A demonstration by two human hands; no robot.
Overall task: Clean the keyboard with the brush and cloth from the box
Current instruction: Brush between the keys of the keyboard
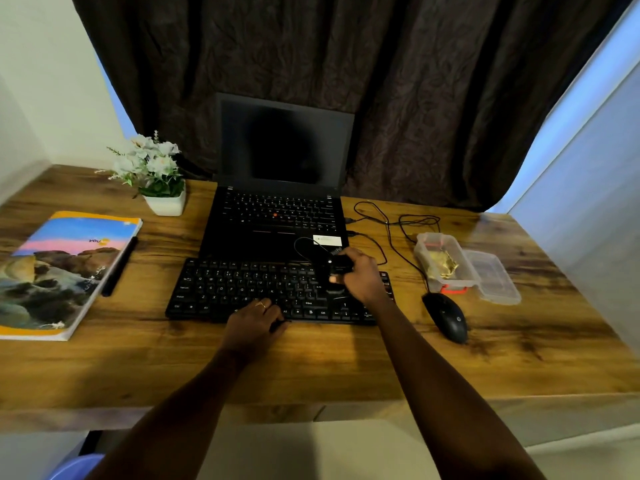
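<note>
The right hand (pixel 360 275) has its grip closed around a small dark brush (pixel 337 266) over the right end of the black keyboard (pixel 242 289), which lies on the wood-grain tabletop (pixel 311 362). The left hand (pixel 254 322) rests flat on the near edge, grasping nothing. Short, light strokes along the key rows should lift dust best. The yellow cloth (pixel 441 265) sits crumpled in the clear plastic box (pixel 424 242).

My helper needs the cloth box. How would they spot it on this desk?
Start at the open black laptop and go right, past the black cables. The clear plastic box sits above the black mouse; unlike its flat lid alongside, it holds a yellow cloth.
</note>
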